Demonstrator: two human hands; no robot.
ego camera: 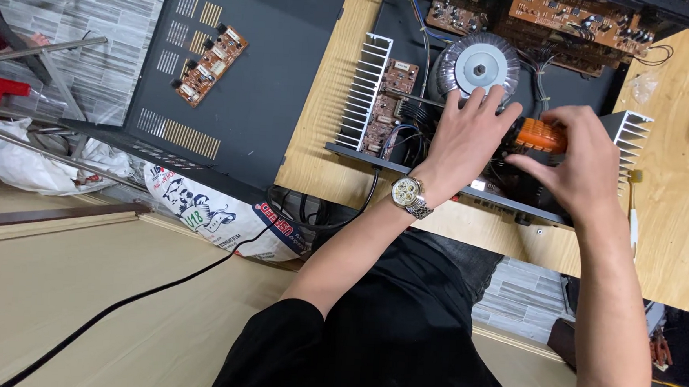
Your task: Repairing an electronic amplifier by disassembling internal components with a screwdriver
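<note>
- Left hand (468,135), fingers spread, rests inside the open amplifier chassis (393,158) at 12 o'clock on the bench (315,160).
- Right hand (580,163) grips an orange-handled screwdriver (541,135) beside the toroidal transformer (478,65).

— What kind of place is this?

— It looks like a small electronics repair workshop, maybe inside a home. On the wooden table (327,149) lies an opened amplifier (490,107) with heatsinks, wires and a round transformer (477,65).

— What else shows it?

— The black cover (256,79) is taken off, and a loose circuit board (210,65) lies on it. A small brush (634,213) lies at the table edge. On the tiled floor (121,25) there are metal bars, bags and a black cable (143,297).
</note>
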